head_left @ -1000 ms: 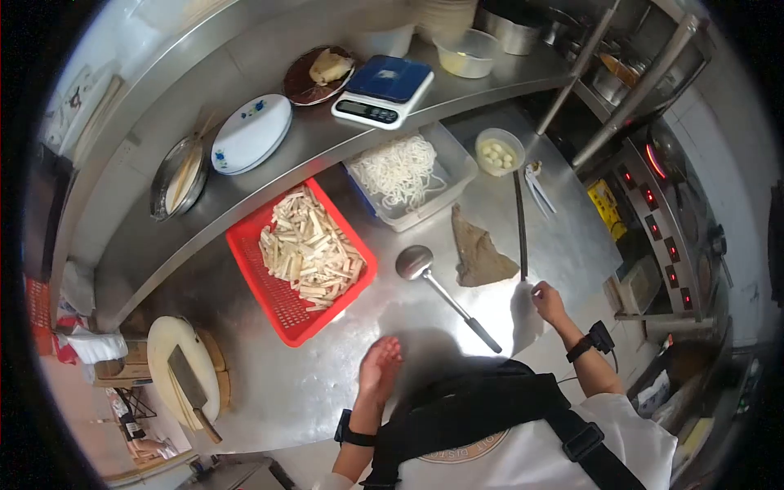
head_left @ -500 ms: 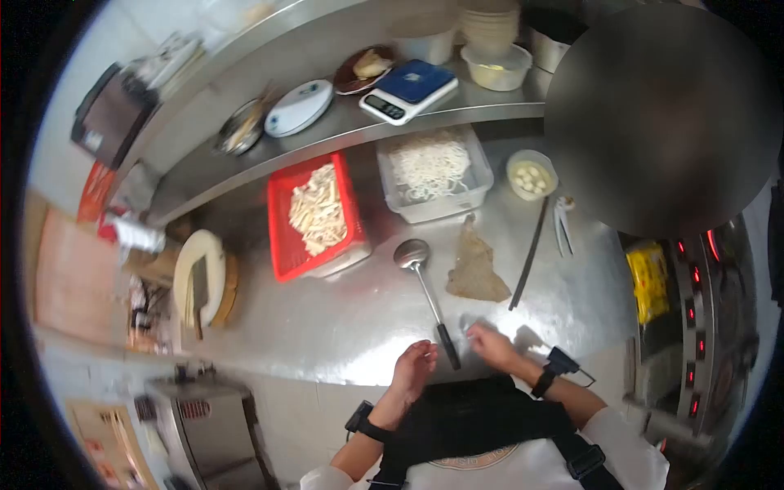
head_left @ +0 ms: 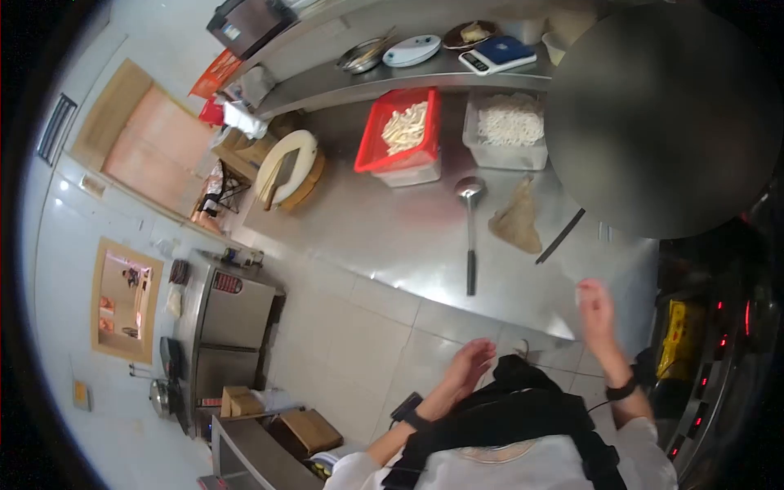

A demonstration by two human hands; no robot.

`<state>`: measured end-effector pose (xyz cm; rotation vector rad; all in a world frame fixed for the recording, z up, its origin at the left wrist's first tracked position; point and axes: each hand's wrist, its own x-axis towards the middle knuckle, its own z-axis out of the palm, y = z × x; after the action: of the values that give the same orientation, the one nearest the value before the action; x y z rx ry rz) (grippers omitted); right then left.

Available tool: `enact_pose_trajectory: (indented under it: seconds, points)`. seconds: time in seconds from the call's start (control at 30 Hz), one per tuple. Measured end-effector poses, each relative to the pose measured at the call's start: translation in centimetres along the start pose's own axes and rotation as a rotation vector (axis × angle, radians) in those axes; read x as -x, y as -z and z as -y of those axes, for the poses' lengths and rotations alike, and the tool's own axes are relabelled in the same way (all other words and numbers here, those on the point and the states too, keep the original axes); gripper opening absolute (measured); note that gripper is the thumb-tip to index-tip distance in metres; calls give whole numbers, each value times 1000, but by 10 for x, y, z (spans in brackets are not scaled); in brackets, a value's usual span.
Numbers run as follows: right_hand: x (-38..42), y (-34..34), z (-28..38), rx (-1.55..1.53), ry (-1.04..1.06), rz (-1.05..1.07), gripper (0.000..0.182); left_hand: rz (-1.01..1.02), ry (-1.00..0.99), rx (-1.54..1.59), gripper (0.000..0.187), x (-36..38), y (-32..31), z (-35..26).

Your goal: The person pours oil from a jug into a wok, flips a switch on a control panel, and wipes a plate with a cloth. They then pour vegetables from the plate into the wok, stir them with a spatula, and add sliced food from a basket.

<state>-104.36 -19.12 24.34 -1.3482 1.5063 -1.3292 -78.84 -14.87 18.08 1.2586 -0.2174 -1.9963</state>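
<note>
My left hand [head_left: 472, 364] hangs in front of the counter near my apron, fingers loosely extended and holding nothing. My right hand [head_left: 597, 309] is raised by the counter's front edge, its fingers slightly bent and apart, with nothing seen in it. Between and beyond them, a metal ladle [head_left: 470, 237] with a black handle lies on the steel counter [head_left: 359, 237]. To its right lie a brownish crumpled cloth-like piece [head_left: 516, 220] and dark chopsticks [head_left: 562, 236]. Neither hand touches these things.
A red basket [head_left: 374, 139] of pale strips and a clear tub [head_left: 508, 155] of white noodles stand behind. A cleaver [head_left: 282, 173] rests on a round chopping block [head_left: 307, 155]. A shelf holds a digital scale [head_left: 498, 55]. A dark round patch hides the upper right.
My view has swung leftward, so counter items appear farther right. Both hands have drawn apart and back from the ladle handle, and the right hand has moved right.
</note>
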Motion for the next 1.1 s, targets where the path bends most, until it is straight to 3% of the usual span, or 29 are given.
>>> enact_pose_trajectory:
  seconds: [0.03, 0.13, 0.17, 0.2, 0.23, 0.27, 0.33, 0.4, 0.5, 0.6, 0.7, 0.73, 0.77, 0.8, 0.87, 0.97, 1.03, 1.1]
  points:
    - [9, 8, 45, -98, 63, -15, 10, 50, -9, -5, 16, 1, 1, 11]
    - [48, 34, 150, 307, 738, -110, 7, 184, 120, -35, 17, 6, -2, 57]
    - [61, 41, 177, 410, 932, -70, 12, 370, 161, -38, 16, -4, 8, 82]
    - [70, 41, 192, 308, 1038, -85, 19, 214, 199, -13, 16, 0, -4, 104]
    - [82, 39, 209, 190, 1134, -101, 26, 383, 230, -10, 14, -5, 2, 127]
    - [103, 40, 245, 152, 930, 51, 47, 382, 252, -66, 14, -3, -6, 143]
    - [117, 45, 312, 271, 1076, 168, 37, 268, 298, -108, 14, 36, -47, 143]
    - [130, 58, 354, 52, 1166, 449, 41, 471, 228, -130, 13, 34, -55, 171]
    - [164, 100, 333, 124, 1265, 337, 34, 371, 143, -272, 15, 54, -83, 192]
    - [196, 162, 296, 342, 1353, 62, 23, 335, 91, -265, 19, 68, -108, 223]
    - [192, 243, 239, 520, 1155, -20, 24, 547, -99, -302, 24, 52, -124, 282]
    - [194, 280, 211, 546, 1081, -48, 26, 405, 95, -273, 19, 77, -158, 276]
    - [198, 307, 178, 457, 1008, -179, 34, 335, 168, -230, 15, 81, -182, 291]
    - [210, 342, 149, 428, 853, -206, 31, 441, 237, -150, 14, 79, -201, 309]
    - [241, 414, 96, 521, 586, -297, 25, 468, 371, -236, 15, 78, -240, 348]
    - [275, 514, 19, 675, 415, -580, 20, 477, 457, -302, 16, 70, -274, 386]
    - [296, 584, -17, 706, 133, -718, 16, 506, 496, -334, 16, 70, -303, 406]
    - [306, 646, -62, 912, -22, -782, 21, 534, 452, -420, 16, 67, -335, 417]
